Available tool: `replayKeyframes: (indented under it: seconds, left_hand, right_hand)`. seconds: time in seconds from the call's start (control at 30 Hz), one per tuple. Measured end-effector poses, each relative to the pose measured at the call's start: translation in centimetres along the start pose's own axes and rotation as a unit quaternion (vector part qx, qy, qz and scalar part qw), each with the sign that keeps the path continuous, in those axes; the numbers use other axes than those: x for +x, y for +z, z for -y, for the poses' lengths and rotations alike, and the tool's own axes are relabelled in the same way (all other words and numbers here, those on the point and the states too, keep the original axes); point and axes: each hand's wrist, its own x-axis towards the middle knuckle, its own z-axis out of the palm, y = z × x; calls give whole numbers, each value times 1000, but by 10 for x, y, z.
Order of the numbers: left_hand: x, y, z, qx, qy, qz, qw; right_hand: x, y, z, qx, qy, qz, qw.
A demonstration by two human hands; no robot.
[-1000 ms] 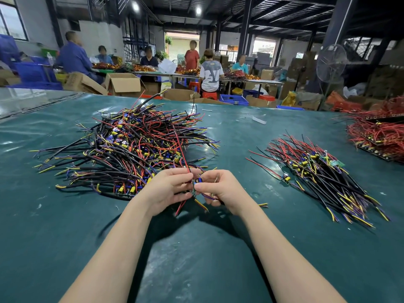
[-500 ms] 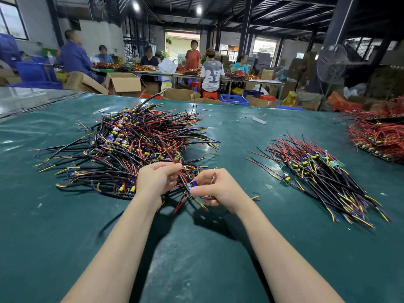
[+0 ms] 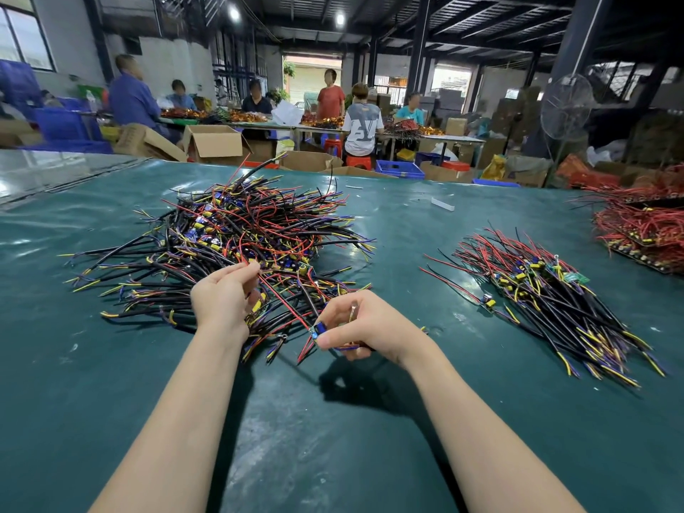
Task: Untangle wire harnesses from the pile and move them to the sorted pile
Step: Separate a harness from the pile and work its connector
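Red-wired harness [image 3: 317,329] between right fingers [image 3: 327,342], beside pile [image 3: 240,235]

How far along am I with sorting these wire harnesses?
Done: a sorted pile lies on the right. In hand: the right hand pinches one harness by its blue part while the left hand grips red wires at the tangled pile. Left: that pile looks bigger, so most remains.

Hall dim overhead; two ceiling lamps [image 3: 234,12] blaze white. Daylight floods far doorway [image 3: 311,77], blown out. Pale sheen on table [image 3: 92,383], glare strongest at far left corner. Dark soft shadows under both arms [image 3: 177,420], pooled below right hand [image 3: 366,325]. Far workers [image 3: 131,98] blurred, smeared. Wide lens bends edges; pillars [image 3: 418,50] lean, arms stretch large.
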Motion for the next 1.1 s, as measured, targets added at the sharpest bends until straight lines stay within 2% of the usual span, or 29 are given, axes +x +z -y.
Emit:
replayKeyframes:
  seconds: [0.13,0.17,0.23,0.3,0.37,0.47,0.53,0.6,0.7,0.83,0.97,1.1]
  left_hand:
    - [4,-2,-3,-30,-54,12,998]
    - [5,-3,-3,-8,-36,14,999]
    - [6,-4,-2,93,56,5,994]
    - [5,-5,-1,196,160,-31,967]
    - [5,-6,-1,207,197,-77,955]
    - [7,-6,-7,26,108,-78,991]
    - [9,-8,-10,-51,58,-78,994]
    - [10,-9,-12,-88,44,-88,991]
    - [6,-7,-16,-154,29,-102,982]
    - [9,-12,-24,-266,-24,-88,960]
    - [2,-4,-17,-154,-102,28,982]
    - [-14,13,0,-42,-179,187,965]
  right_hand:
    - [-1,-2,1,-4,-1,14,1000]
    - [-1,-3,1,-2,0,19,1000]
    - [-2,-4,0,-1,5,28,1000]
    - [-3,-5,-1,-3,9,30,1000]
    - [-3,-5,-1,8,4,20,1000]
    - [1,-5,-4,66,-14,-26,997]
    - [3,-6,-8,132,-20,-54,990]
    - [3,-7,-11,152,-14,-62,986]
    - [4,-7,-12,73,-12,-92,993]
    - [7,-7,-17,-96,-41,-245,964]
    - [10,-10,-18,-73,-92,-298,947]
    - [10,-7,-16,-102,-110,-295,944]
